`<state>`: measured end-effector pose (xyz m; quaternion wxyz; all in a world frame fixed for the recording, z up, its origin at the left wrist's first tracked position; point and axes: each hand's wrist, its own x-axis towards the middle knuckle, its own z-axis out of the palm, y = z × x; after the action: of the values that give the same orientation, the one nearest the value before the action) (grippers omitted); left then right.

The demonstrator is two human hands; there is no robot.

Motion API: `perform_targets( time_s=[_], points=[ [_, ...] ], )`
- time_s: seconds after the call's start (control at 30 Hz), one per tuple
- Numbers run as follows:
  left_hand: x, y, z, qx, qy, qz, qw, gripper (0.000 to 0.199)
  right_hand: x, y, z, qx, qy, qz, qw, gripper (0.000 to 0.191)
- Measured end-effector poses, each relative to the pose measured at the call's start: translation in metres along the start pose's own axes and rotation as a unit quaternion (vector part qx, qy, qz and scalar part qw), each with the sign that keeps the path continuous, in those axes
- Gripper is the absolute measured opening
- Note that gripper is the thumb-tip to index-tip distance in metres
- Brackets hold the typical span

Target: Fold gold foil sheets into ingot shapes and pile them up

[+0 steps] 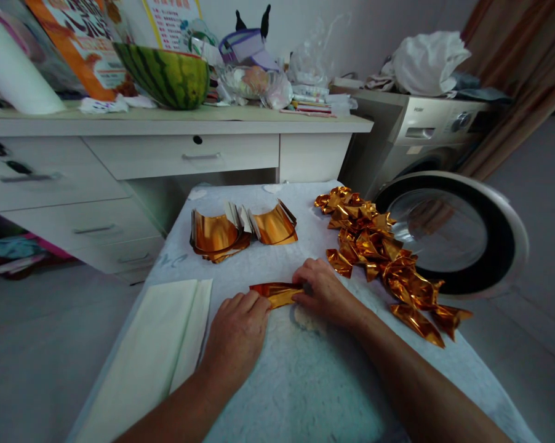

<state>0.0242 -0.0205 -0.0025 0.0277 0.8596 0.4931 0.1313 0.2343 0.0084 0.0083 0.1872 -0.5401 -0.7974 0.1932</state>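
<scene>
A narrow strip of folded gold foil paper point(280, 294) stretches between my hands, low over the covered table. Its left end is in my left hand point(241, 323), with the fingers curled down on it. My right hand point(322, 292) pinches the other end, the thumb below and the fingers above. Beyond the hands stand two stacks of curved gold foil sheets, a left stack point(215, 234) and a right stack point(274, 224), with pale backs showing. Right of my right hand lies a long heap of folded gold foil pieces point(367, 237).
Folded whitish paper point(152, 326) lies at the table's left side. The table point(282, 381) has a pale cloth cover. Behind it is a white desk point(240, 126) with a cut watermelon point(171, 77) and bags. An open washing machine door point(448, 231) stands close to the table's right edge.
</scene>
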Motion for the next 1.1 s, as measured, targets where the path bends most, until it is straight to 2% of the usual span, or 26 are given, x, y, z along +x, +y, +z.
perform_targets(
  time_s=[0.17,0.27,0.37,0.47,0.53,0.67,0.83,0.9,1.0,1.03,1.1],
  points=[
    [0.000,-0.002,0.001,-0.028,0.007,-0.003,1.000,0.010,0.001,0.001,-0.001,0.010,-0.007,-0.001,1.000,0.009],
    [-0.002,-0.002,0.004,-0.064,0.070,-0.034,0.995,0.009,0.001,-0.001,-0.004,0.029,-0.011,-0.007,0.999,0.010],
    [-0.003,-0.003,0.010,-0.123,0.159,-0.078,0.977,0.042,0.000,-0.002,-0.008,0.073,-0.014,-0.004,0.997,0.014],
    [-0.002,-0.005,0.013,-0.231,0.170,-0.131,0.949,0.064,-0.002,-0.002,-0.009,0.122,-0.009,0.008,0.992,0.014],
    [0.000,-0.007,0.011,-0.303,0.145,-0.167,0.927,0.059,-0.002,-0.002,-0.010,0.158,-0.003,0.012,0.987,0.013],
    [0.003,-0.010,0.002,-0.406,0.073,-0.191,0.891,0.021,-0.003,0.000,-0.011,0.252,-0.004,0.000,0.968,0.007],
    [0.001,-0.006,-0.007,-0.482,0.094,-0.216,0.844,0.017,-0.003,-0.001,-0.012,0.316,-0.013,-0.020,0.948,0.010],
    [0.002,-0.002,-0.009,-0.538,0.099,-0.227,0.806,0.018,-0.003,-0.003,-0.011,0.369,-0.031,-0.011,0.929,0.014],
    [0.004,0.002,-0.011,-0.609,0.109,-0.242,0.747,0.019,-0.003,-0.005,-0.008,0.497,-0.074,0.013,0.865,0.022],
    [0.006,0.002,-0.011,-0.621,0.109,-0.243,0.737,0.020,-0.002,-0.006,-0.007,0.528,-0.083,0.021,0.845,0.024],
    [0.007,0.002,-0.011,-0.634,0.101,-0.244,0.727,0.023,-0.002,-0.005,-0.005,0.557,-0.089,0.037,0.825,0.027]
  ],
)
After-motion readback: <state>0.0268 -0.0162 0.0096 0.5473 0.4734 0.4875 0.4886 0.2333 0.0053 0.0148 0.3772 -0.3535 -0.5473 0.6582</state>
